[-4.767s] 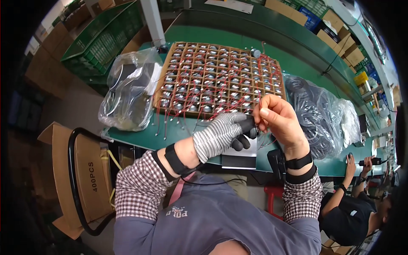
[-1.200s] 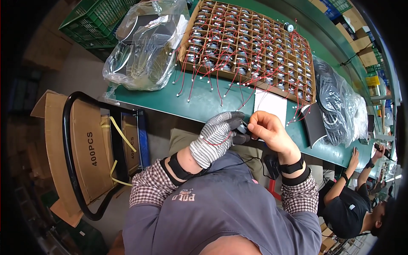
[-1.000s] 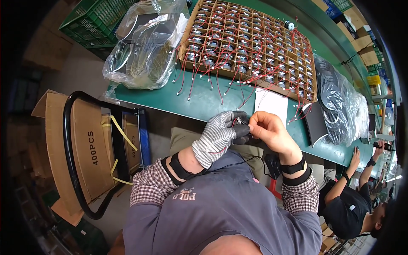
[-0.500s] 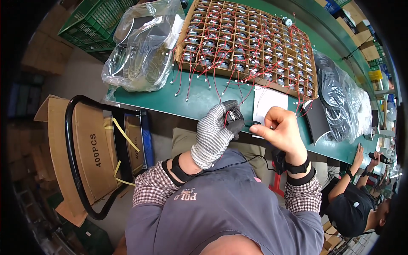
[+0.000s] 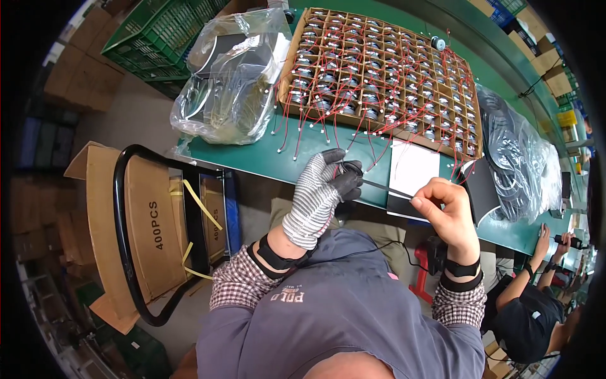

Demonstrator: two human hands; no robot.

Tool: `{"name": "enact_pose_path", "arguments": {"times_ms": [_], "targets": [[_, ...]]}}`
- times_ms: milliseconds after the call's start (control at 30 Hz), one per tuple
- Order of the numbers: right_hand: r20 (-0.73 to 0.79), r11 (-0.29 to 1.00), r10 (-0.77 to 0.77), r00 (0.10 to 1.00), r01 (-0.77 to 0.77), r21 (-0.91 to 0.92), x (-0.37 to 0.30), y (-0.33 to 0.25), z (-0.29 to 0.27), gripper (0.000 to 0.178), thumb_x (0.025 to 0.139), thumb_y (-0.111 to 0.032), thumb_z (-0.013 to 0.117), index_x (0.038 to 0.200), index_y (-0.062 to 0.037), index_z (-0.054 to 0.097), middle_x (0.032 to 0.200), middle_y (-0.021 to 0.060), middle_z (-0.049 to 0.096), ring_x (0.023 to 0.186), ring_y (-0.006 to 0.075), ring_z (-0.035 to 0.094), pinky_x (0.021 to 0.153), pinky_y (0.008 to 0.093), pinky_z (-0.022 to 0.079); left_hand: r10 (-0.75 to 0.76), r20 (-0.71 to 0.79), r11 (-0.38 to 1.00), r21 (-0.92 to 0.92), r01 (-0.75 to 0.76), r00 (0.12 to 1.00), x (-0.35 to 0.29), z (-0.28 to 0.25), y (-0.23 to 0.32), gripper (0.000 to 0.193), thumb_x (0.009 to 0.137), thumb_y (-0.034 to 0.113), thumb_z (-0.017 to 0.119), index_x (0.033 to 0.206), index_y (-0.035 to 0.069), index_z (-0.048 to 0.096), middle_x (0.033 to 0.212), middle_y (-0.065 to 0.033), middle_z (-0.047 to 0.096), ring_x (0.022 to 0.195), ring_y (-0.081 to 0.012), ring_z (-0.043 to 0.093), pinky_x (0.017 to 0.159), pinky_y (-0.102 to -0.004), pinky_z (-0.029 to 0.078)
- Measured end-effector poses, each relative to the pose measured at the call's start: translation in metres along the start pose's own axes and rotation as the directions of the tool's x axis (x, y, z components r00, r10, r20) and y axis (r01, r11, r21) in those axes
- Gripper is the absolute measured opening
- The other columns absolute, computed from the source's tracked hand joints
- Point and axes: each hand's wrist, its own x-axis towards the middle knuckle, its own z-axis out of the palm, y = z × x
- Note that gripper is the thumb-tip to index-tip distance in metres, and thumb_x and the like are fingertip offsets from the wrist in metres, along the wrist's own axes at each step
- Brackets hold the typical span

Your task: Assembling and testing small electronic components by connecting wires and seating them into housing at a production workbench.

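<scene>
My left hand, in a striped glove with dark fingertips, is closed around a small round black speaker near the table's front edge. Bare and pinched, my right hand grips the end of a thin black strip. That strip stretches straight from the speaker to my right fingertips. Beyond both hands lies a divided carton of small round speakers, their red wires hanging over its front. A white sheet with a black edge lies between the carton and my right hand.
Clear plastic bags with dark sheets lie left of the carton; another bag is at its right. One speaker rests on the carton's far side. A cart with flattened cardboard stands left. A co-worker is at the right.
My right hand has moved right, away from my left, and the black strip between them now shows at greater length. My left hand keeps hold of the speaker. The whole view has shifted slightly.
</scene>
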Motion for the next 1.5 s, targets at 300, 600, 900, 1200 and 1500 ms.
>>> {"name": "enact_pose_path", "arguments": {"times_ms": [300,600,900,1200,1500], "targets": [[-0.022,0.998,0.018,1.0,-0.017,0.062,0.005,0.012,0.006,0.013,0.078,-0.009,0.062,0.072,0.0017,0.06,0.062,0.0035,0.052,0.059,0.011,0.047,0.054,0.0254,0.035,-0.178,0.16,0.922,-0.317,0.221,0.971,-0.001,-0.004,0.004,0.033,0.082,0.011,0.061,0.11,0.003,0.045,0.105,-0.0167,0.056,0.089,-0.0241,0.06,0.076,-0.032,0.052],[-0.031,0.976,0.168,0.985,-0.161,0.147,0.023,0.022,0.021,0.017,0.08,-0.013,0.062,0.075,0.0032,0.061,0.064,0.0013,0.053,0.059,0.0072,0.045,0.052,0.0236,0.035,-0.17,0.145,0.944,-0.261,0.204,0.975,-0.01,0.002,0.002,0.038,0.085,0.017,0.058,0.117,0.003,0.046,0.103,-0.0112,0.058,0.088,-0.0236,0.06,0.077,-0.031,0.051],[0.009,0.996,0.033,0.999,-0.034,0.079,0.044,0.004,0.036,0.016,0.08,-0.013,0.062,0.08,0.0026,0.063,0.068,0.0026,0.056,0.062,0.0086,0.049,0.055,0.0234,0.039,-0.228,0.275,0.944,-0.171,0.281,0.934,-0.015,0.006,0.005,0.05,0.084,0.026,0.058,0.125,0.005,0.04,0.097,-0.0078,0.058,0.082,-0.0198,0.06,0.068,-0.0246,0.048],[0.124,0.985,-0.112,0.986,0.094,0.147,0.053,-0.015,0.048,0.015,0.081,-0.012,0.062,0.084,0.0016,0.065,0.071,0.0046,0.058,0.066,0.0106,0.054,0.059,0.0242,0.043,-0.27,0.305,0.934,-0.15,0.326,0.913,-0.016,0.001,0.009,0.058,0.081,0.035,0.062,0.125,0.005,0.04,0.09,-0.0034,0.056,0.075,-0.0142,0.059,0.061,-0.0202,0.047],[0.152,0.951,-0.203,0.967,0.158,0.264,0.057,-0.017,0.052,0.016,0.08,-0.012,0.063,0.091,0.0001,0.065,0.075,0.0052,0.06,0.067,0.0104,0.055,0.061,0.0242,0.045,-0.269,0.37,0.904,-0.221,0.365,0.889,-0.015,-0.007,0.008,0.059,0.078,0.036,0.064,0.122,0.003,0.042,0.087,-0.003,0.055,0.071,-0.0118,0.058,0.056,-0.0182,0.045]]}}
